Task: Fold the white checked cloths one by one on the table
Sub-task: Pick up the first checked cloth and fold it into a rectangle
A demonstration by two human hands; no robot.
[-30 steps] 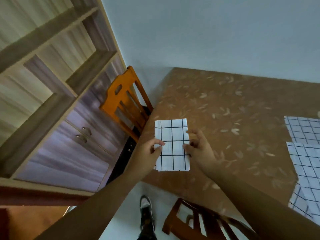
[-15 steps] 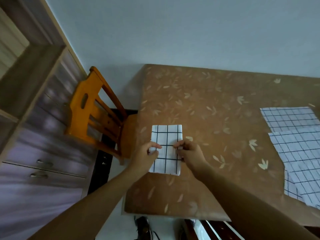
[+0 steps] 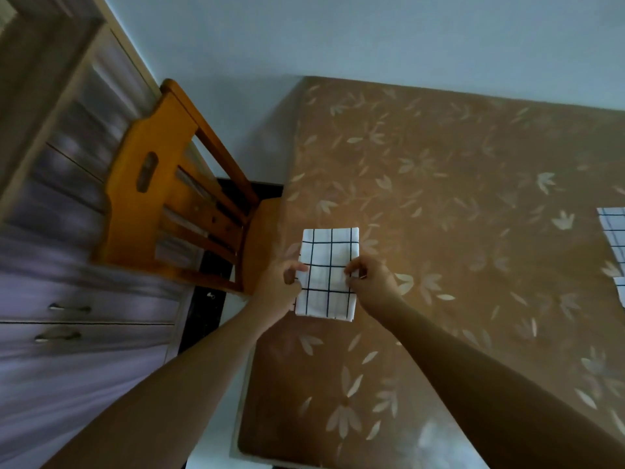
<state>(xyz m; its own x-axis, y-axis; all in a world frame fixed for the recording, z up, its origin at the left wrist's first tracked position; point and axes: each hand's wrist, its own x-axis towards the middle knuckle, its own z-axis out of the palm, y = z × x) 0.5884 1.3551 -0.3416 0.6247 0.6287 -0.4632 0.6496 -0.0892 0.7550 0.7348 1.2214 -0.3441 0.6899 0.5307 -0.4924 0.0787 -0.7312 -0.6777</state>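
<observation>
- Cloth (image 3: 327, 258): lying folded on the table (image 3: 456, 204), between both hands.
- Pinching its left edge at mid-length with the left hand (image 3: 278, 290).
- Pinching its right edge opposite with the right hand (image 3: 372, 283).

Left forearm (image 3: 189, 377) and right forearm (image 3: 473, 370) bare along their visible length; left hand (image 3: 279, 287) and right hand (image 3: 373, 284) bare too.

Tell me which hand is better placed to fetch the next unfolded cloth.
Probably right. The right hand pinches the right edge of the folded cloth, the side nearer the unfolded cloths at the right of the table; the left hand holds the opposite edge, by the chair.
</observation>
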